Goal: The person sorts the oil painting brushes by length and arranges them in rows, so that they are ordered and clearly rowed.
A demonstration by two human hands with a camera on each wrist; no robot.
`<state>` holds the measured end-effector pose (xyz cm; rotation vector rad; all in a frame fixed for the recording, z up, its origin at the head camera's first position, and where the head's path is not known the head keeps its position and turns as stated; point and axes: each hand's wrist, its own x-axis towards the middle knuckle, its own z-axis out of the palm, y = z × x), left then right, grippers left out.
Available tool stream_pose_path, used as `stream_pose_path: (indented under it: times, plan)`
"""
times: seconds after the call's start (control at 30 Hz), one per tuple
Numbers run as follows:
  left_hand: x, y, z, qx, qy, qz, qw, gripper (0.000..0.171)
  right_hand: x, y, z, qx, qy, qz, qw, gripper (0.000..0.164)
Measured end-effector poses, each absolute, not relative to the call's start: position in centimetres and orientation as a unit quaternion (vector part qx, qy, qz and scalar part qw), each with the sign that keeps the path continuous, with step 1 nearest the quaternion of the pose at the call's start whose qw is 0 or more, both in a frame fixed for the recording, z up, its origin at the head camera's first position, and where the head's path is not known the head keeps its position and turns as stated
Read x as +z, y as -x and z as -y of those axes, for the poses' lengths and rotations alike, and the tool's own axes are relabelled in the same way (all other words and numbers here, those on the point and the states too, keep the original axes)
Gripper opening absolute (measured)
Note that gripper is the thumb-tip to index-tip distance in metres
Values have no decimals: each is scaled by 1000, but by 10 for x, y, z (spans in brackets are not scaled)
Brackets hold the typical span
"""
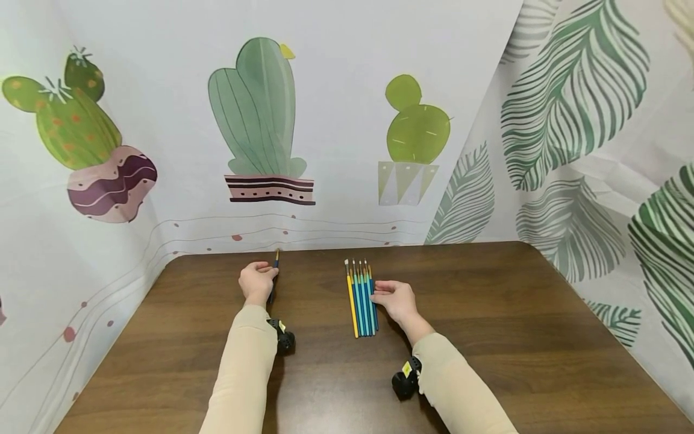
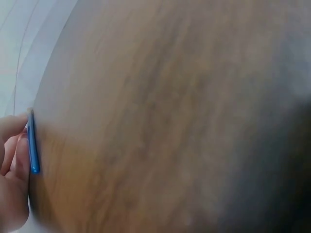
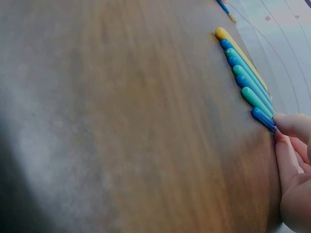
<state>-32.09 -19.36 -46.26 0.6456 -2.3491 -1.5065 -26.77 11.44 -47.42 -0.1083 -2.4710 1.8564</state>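
Observation:
A dark blue paintbrush (image 1: 276,261) slants at the left of the table, its bristle end toward the back edge. My left hand (image 1: 257,282) pinches it between thumb and fingers; its blue handle end (image 2: 33,150) sticks out below them in the left wrist view. Right of the middle lies a row of several paintbrushes side by side, bristles away from me. A yellow paintbrush (image 1: 353,304) forms its left edge, then blue and green paintbrushes (image 1: 362,307) alternate. At the right end my right hand (image 1: 398,300) pinches the outermost blue paintbrush (image 3: 262,118), whose handle end shows in the right wrist view.
Everything lies on a brown wooden table (image 1: 325,380). Behind it, close to the back edge, hangs a white cloth (image 1: 341,120) printed with cacti and leaves. Each wrist carries a small black camera, the left one (image 1: 284,339) and the right one (image 1: 405,380).

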Motion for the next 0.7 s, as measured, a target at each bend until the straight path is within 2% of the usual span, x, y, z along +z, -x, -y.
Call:
stream_pose_path:
  times: [0.7]
  plan:
    - [-464,303,185,-537,-152,807,191,42,-476,269,-115,601,36,798,28,36]
